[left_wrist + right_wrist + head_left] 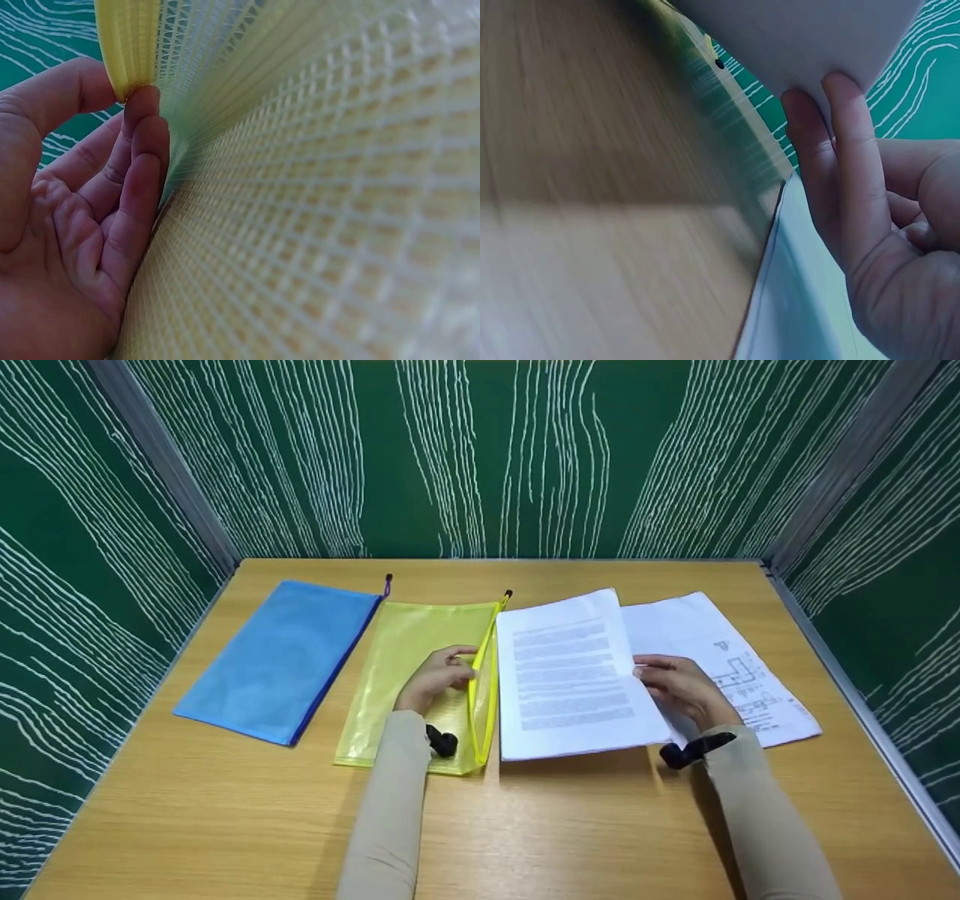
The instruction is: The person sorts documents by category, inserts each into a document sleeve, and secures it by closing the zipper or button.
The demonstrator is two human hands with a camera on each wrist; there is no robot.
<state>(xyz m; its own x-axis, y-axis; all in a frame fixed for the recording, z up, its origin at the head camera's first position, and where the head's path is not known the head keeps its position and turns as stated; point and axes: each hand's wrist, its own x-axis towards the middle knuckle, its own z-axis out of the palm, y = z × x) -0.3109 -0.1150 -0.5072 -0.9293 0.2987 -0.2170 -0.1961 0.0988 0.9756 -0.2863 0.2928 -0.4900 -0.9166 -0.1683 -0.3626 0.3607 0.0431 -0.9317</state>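
Note:
A yellow mesh zip pouch [390,682] lies on the table, its zipped side parted into a narrow gap facing right. My left hand [437,679] pinches the upper edge of that opening between thumb and fingers, and the left wrist view shows the yellow zipper strip [133,52] lifted in them. With my right hand [682,686] I hold a printed sheaf of paper [570,682] by its right edge, tilted above the table. The sheaf's left edge is beside the pouch's opening; whether they touch I cannot tell. In the right wrist view, fingers [851,150] grip the sheaf from below.
A blue zip pouch [281,660] with a dark zipper lies to the left. Under and behind my right hand rests another stack of paper [667,619] with a line drawing. Green panels [487,457] with white wavy lines enclose the wooden table [570,832] at the back and sides.

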